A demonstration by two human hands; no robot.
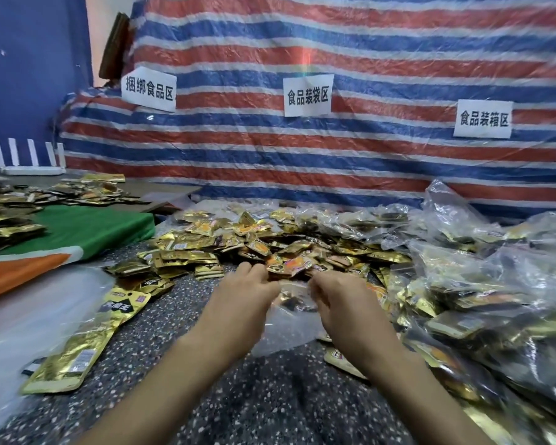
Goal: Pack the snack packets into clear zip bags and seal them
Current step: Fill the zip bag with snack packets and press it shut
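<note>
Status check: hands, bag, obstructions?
Left grip, right grip: both pinching clear zip bag at its top. Packets show through it; seal unclear. Loose packet pile beyond, nothing blocking.

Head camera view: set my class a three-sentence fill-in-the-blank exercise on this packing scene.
The striped tarp carries ____ white signs.
The left hand and right hand pinch a clear zip bag before a pile of ____ snack packets.
The filled bags lie heaped on the person's ____ side.
Missing words: three, gold, right.
</note>
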